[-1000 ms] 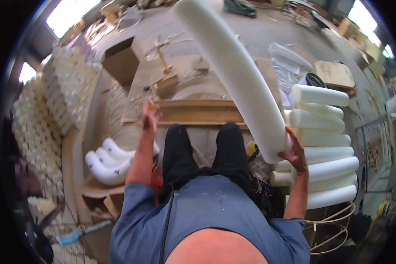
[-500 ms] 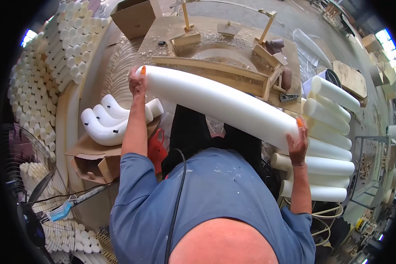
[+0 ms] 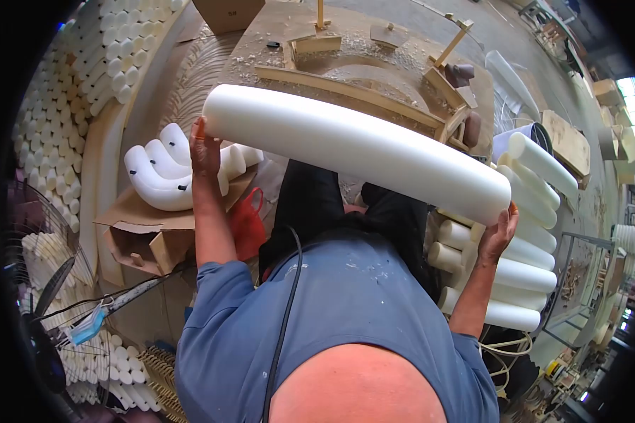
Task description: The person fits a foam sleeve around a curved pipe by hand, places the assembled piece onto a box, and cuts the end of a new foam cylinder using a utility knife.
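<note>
A long white foam cylinder spans the space above my lap, its left end higher in view than its right. My left hand grips the left end from the near side, with an orange cover on a finger. At the other end, my right hand is closed on the lower edge and also shows orange on a finger. Beyond the cylinder is a workbench with a wooden frame jig and scattered foam crumbs. The cylinder hides part of the jig.
Curved white foam tubes rest on a cardboard box at left. More white foam cylinders are stacked at right. A fan stands lower left, near a red bag. Many foam pieces are piled at far left.
Both hands still hold the foam cylinder. It now appears larger and nearer, its left end slightly left and its right end farther right. The view has shifted, with the bench appearing higher.
</note>
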`<state>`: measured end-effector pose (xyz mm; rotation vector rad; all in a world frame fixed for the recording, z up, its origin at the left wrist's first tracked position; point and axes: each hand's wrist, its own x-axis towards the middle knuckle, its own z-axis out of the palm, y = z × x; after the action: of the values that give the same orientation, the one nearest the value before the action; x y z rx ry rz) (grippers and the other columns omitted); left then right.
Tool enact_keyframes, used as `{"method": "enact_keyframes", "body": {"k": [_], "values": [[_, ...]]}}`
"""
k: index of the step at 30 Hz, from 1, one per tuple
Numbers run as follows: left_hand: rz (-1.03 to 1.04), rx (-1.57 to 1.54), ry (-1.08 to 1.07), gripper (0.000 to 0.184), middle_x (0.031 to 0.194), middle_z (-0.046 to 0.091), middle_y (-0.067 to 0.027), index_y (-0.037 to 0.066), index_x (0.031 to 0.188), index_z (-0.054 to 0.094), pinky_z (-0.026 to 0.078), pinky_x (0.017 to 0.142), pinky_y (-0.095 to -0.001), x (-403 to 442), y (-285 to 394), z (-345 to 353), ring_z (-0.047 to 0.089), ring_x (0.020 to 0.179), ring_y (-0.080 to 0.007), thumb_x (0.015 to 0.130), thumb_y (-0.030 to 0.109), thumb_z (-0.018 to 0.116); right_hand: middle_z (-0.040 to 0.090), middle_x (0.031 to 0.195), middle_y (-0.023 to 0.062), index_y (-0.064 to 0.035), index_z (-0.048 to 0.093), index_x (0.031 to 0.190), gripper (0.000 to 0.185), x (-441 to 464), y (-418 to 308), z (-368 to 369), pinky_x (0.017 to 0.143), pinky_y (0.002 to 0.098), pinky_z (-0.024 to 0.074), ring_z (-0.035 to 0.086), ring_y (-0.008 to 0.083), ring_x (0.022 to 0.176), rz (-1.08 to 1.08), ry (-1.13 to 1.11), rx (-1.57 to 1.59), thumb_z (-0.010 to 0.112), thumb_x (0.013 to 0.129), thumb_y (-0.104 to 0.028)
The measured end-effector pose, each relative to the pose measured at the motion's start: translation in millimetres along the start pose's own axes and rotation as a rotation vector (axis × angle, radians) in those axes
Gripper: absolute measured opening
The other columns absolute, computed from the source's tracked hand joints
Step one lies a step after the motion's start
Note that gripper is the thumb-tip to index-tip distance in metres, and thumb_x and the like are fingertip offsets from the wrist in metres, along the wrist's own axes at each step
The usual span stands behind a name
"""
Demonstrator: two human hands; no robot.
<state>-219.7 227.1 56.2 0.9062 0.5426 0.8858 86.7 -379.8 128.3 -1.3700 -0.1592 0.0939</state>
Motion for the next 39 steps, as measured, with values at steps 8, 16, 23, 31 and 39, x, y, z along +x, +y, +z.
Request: {"method": "enact_keyframes", "body": {"k": [8,16,23,31,39], "values": [[0.258,0.505,-0.052,0.033,0.111,0.061,-0.0018,0.008,0.123,0.060,0.050,0.093,-0.0310,9,3,-5,0.059,0.104,-0.0117,0.108,0.037,0.054,0.058,0.137,0.0171,0.0054,0.044,0.144,0.058,40,4,21,0.113,0.0410,0.0398,0.056,0.0270,0.127,0.010,-0.047,-0.053,0.067,0.092,-0.007],[0.093,0.391,0.173,0.042,0.113,0.061,-0.0024,0.010,0.127,0.060,0.047,0.087,-0.0307,103,-26,-7,0.056,0.099,-0.0142,0.094,0.034,0.061,0.060,0.133,0.0123,0.0013,0.050,0.141,0.058,112,45,87,0.111,0.0356,0.0401,0.057,0.0216,0.124,0.020,-0.166,-0.110,0.061,0.085,0.002],[-0.107,0.623,0.309,0.058,0.128,0.055,-0.0057,0.019,0.135,0.054,0.038,0.094,-0.0440,173,-87,-42,0.047,0.117,-0.0234,0.081,0.036,0.054,0.067,0.118,0.0106,0.0016,0.053,0.134,0.057,150,190,96,0.097,0.0319,0.0503,0.065,0.0196,0.107,0.181,-0.104,-0.222,0.064,0.078,0.004],[-0.293,0.790,0.341,0.050,0.108,0.060,-0.0023,0.021,0.124,0.059,0.048,0.075,-0.0438,224,-98,-50,0.058,0.097,-0.0175,0.082,0.049,0.060,0.071,0.111,0.0114,0.0005,0.059,0.125,0.052,170,194,91,0.088,0.0305,0.0549,0.069,0.0184,0.096,0.158,-0.074,-0.526,0.069,0.074,0.001],[0.058,1.160,0.548,0.039,0.098,0.066,-0.0061,0.017,0.120,0.065,0.052,0.074,-0.0415,249,-178,-72,0.064,0.088,-0.0212,0.094,0.045,0.054,0.068,0.115,0.0145,0.0012,0.057,0.129,0.048,161,183,96,0.096,0.0341,0.0508,0.066,0.0226,0.108,-0.003,0.027,-0.726,0.066,0.083,-0.009]]}}
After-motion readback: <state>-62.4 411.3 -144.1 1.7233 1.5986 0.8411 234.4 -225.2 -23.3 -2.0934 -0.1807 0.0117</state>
